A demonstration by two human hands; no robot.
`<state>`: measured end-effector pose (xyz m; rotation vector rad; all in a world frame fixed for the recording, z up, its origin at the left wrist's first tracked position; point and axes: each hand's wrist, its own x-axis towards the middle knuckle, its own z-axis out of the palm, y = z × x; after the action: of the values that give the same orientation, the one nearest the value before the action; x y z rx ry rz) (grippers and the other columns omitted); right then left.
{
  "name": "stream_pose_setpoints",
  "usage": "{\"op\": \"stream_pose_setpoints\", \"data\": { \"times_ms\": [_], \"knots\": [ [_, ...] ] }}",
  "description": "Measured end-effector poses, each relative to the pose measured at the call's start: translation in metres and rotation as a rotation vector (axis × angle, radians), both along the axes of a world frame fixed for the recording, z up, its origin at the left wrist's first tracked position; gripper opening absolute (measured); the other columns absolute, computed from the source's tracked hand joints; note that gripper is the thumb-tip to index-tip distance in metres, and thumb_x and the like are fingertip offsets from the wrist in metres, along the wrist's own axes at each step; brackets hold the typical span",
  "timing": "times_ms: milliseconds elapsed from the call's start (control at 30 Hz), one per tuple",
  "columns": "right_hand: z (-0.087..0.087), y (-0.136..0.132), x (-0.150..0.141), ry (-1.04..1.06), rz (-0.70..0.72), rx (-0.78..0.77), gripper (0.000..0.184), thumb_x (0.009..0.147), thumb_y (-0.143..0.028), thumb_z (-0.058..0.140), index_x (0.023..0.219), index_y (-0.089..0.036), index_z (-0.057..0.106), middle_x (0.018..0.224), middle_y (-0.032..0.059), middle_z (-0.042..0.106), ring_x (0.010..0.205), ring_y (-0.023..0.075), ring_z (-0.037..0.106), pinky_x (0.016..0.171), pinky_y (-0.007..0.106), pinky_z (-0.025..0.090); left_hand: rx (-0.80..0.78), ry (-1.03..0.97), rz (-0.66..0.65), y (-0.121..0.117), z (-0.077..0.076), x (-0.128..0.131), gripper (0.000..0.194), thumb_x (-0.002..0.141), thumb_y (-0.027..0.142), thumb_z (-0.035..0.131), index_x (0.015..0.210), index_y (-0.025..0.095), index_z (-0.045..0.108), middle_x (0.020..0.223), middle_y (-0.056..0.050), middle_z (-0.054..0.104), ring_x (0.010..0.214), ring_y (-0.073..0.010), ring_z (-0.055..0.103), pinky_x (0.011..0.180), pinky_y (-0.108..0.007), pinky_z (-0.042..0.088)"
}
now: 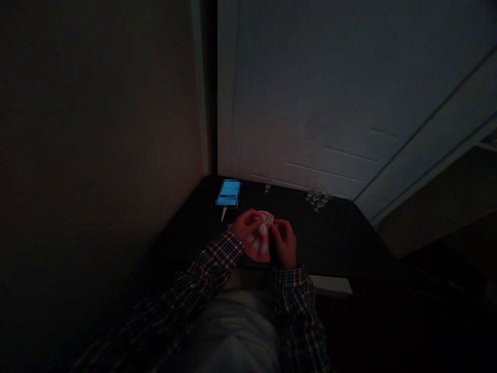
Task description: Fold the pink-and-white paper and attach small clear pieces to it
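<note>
Between my hands is a pink-and-white cloth [257, 249], its lower part spread toward the near edge of the dark table [326, 241]. My left hand [247, 223] has its fingers closed on the cloth's upper left part. On the other side, my right hand [286, 241] pinches the upper right edge with bent fingers. Both hands are close together, just above the tabletop. Dim light hides the fingertips' exact grip and the cloth's details.
A lit device with a blurred blue screen [230, 192] lies at the back left, with a pale cable [223, 213] at its near end. Several small clear objects [317, 200] stand at the back right, and a single clear one [267, 187] nearer the middle. A pale panel [279, 103] rises behind.
</note>
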<state>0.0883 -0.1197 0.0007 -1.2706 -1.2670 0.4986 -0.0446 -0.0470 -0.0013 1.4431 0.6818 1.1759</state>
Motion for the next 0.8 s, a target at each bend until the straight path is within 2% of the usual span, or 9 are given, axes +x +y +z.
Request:
{"op": "stream_pose_setpoints", "data": {
  "times_ms": [200, 800],
  "knots": [
    [0.0023, -0.0013, -0.0009, -0.025, -0.004, 0.036, 0.024, 0.078, -0.029, 0.051, 0.1, -0.02, 0.052, 0.098, 0.0041, 0.056, 0.086, 0.0147, 0.054, 0.072, 0.026, 0.044, 0.018, -0.009, -0.007, 0.002, -0.0026, 0.0003, 0.019, 0.066, 0.031, 0.064, 0.076, 0.017, 0.056, 0.076, -0.001, 0.058, 0.074, -0.0137, 0.054, 0.071, -0.029, 0.043],
    [-0.0003, -0.0003, -0.001, 0.027, 0.037, -0.008, 0.025, 0.078, -0.034, 0.05, 0.101, -0.021, 0.051, 0.092, 0.003, 0.059, 0.081, 0.0148, 0.057, 0.07, 0.027, 0.046, -0.014, -0.025, 0.017, -0.0006, 0.0016, -0.0001, 0.019, 0.067, 0.032, 0.062, 0.076, 0.017, 0.055, 0.076, 0.0, 0.058, 0.075, -0.0134, 0.054, 0.073, -0.029, 0.043]
  ]
}}
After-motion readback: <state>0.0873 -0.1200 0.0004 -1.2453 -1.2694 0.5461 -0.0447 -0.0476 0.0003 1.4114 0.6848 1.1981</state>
